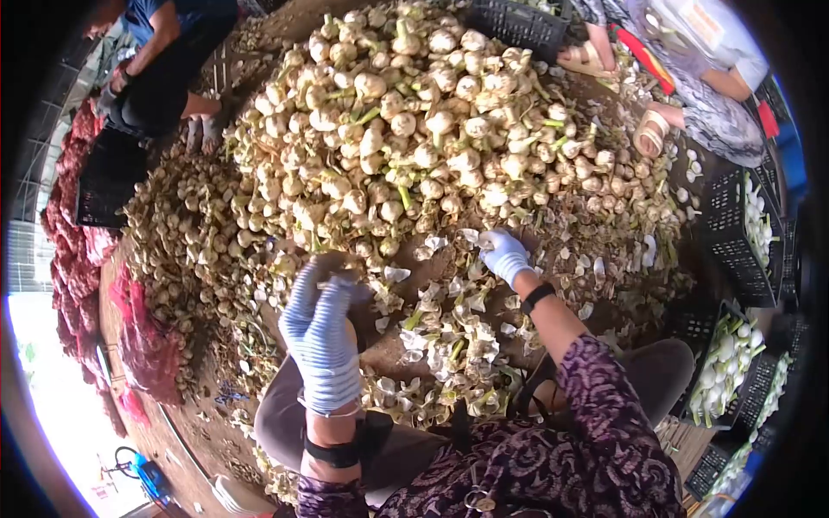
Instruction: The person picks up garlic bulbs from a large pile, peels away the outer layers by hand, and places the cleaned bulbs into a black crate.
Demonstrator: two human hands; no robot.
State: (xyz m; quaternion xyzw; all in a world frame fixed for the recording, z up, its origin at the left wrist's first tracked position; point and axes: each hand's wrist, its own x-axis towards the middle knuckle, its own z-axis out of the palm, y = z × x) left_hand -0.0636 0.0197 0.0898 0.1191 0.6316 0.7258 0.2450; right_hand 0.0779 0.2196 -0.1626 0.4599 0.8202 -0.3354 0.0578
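My left hand (323, 341), in a white and blue striped glove, is raised over the near side of the garlic pile (406, 129). Its fingers close around a brownish, motion-blurred thing (332, 264) that looks like a garlic bulb. Farther right, my right hand (504, 256), in a similar glove, has its fingers bent together low over the pile's front edge. What they hold, if anything, is too small or hidden to tell. Between and below the hands lie loose garlic skins and cut pieces of stalk (453, 337) on the brown ground.
Black crates (732, 246) of peeled white garlic line the right side. A person (177, 52) sits at the upper left, and another person's sandaled foot (654, 131) rests at the upper right. Red mesh bags (147, 345) lie at the left, with an empty-looking black crate (110, 177) above.
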